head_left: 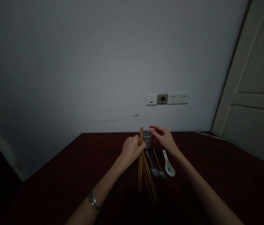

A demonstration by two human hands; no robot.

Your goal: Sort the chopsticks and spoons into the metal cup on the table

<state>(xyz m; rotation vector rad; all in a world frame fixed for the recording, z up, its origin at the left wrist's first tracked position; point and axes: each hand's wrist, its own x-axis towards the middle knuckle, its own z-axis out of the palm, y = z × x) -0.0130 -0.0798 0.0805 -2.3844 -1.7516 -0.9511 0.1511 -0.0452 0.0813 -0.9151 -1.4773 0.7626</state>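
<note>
Wooden chopsticks stand nearly upright in the grip of my left hand, their upper ends rising past the thumb. Several more chopsticks slant below that hand; whether it touches them is unclear. Just behind the held ones is a grey metal cup, partly hidden. My right hand is at the cup's right, fingers apart and reaching toward its rim; I cannot tell if they touch it. In front of the cup lie two metal spoons, a left one and a right one, beside a white soup spoon with a blue mark.
The dark red table runs back to a pale wall. Power sockets and switch plates are set low in the wall. A panelled door stands at the right. A thin strip lies along the table's back right edge.
</note>
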